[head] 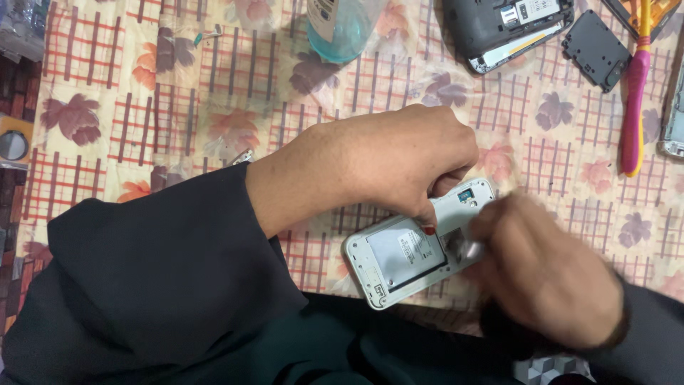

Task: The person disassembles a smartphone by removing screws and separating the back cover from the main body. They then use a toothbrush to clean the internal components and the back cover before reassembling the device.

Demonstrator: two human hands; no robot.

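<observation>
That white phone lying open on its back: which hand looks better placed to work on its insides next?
Probably the right hand: its blurred fingertips hold something small and pale at the white phone's open middle. The left hand pins the phone's upper edge on the flowered cloth.

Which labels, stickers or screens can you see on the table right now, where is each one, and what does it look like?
Battery sticker: on the grey battery in the open white phone under the left hand; small, pale rectangle.
Bottle label: on the clear blue bottle at top centre; white, cut off by the frame.
Stickers: inside the dark open phone at top right; small white rectangles.
No lit screen shows.
The right hand is blurred.
</observation>
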